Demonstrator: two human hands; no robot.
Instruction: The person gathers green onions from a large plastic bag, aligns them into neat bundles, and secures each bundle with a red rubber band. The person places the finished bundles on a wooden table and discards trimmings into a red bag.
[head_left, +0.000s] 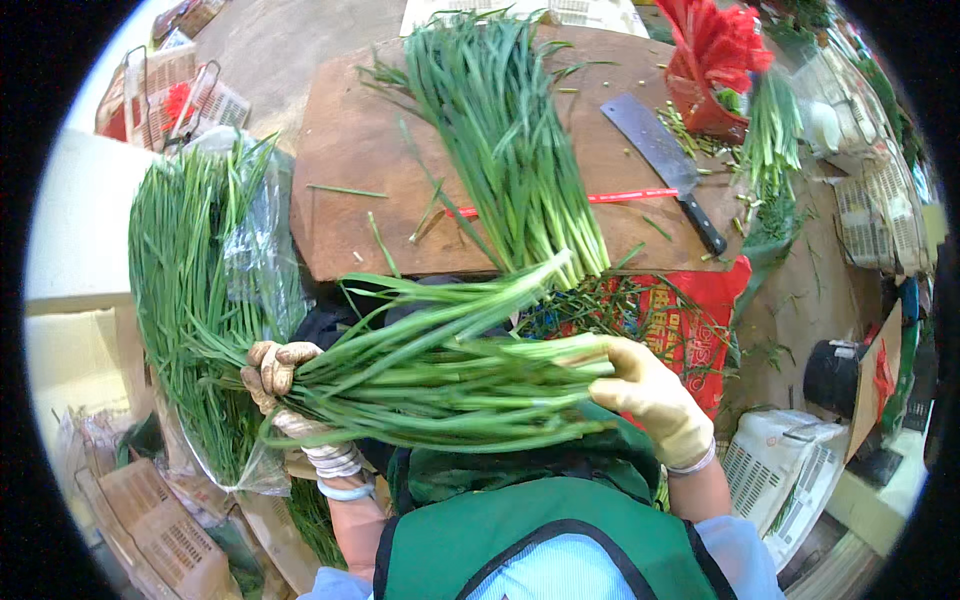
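My left hand (279, 375), in a soiled glove, is closed around the leafy end of a bunch of garlic chives (442, 382) held across my lap. At the pale stem end, my gloved right hand (652, 394) grips the stalks between thumb and fingers. Some stalks fan upward from the bunch towards the table. On the brown wooden tabletop (352, 150) lies a larger pile of chives (495, 135), stems towards me. A red printed strip (634, 196) passes under that pile. To its right rests a cleaver (660, 157) with a black handle.
Left of the table, more chives (187, 300) fill a clear plastic bag (266, 247). A red sack (697, 330) bearing writing hangs below the table edge, with trimmings near it. A red basket (697, 97) stands at the table's far right. Plastic crates (780, 465) flank me.
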